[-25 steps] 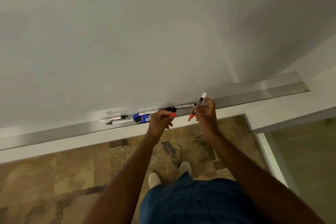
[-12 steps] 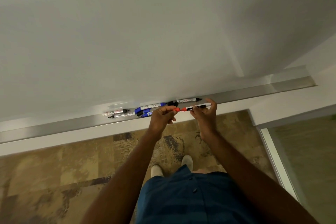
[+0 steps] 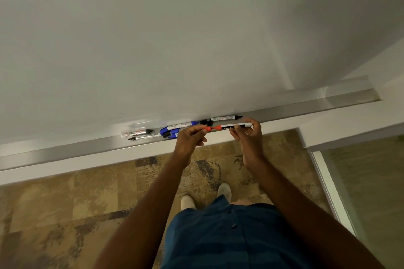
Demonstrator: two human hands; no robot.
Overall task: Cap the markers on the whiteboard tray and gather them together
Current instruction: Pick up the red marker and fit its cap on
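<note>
The right hand (image 3: 248, 135) is pinching the white-barrelled marker with the black label and orange tip (image 3: 234, 127) between thumb and fingers, holding it level just in front of the long brushed-metal whiteboard tray (image 3: 65, 150), tip pointing left. The left hand (image 3: 189, 137) is closed narrowly on the small orange cap (image 3: 208, 128), holding it at the fingertips right at the marker's orange tip; whether the cap is touching the tip or is just short of it is too small to tell, but it does not look pushed home. In my judgement the step in hand is capping this orange marker, and the next move is calling for both hands to be lining the cap's mouth up with the barrel's axis and pressing together until it seats, then laying the marker down among the others. Behind the hands, on the tray, a white marker with black ends (image 3: 226, 118) is lying at the far right of the group, a cluster of blue markers (image 3: 172, 130) is lying just left of the left hand, and 2 clear-barrelled markers with black tips (image 3: 140, 134) are lying side by side further left, a little apart from the blue ones. These 2 look uncapped, so more capping and gathering is likely remaining. Above the tray the white whiteboard surface (image 3: 196, 39) is filling the far scene, and the brown patterned carpet (image 3: 65, 214) is lying near, below.
</note>
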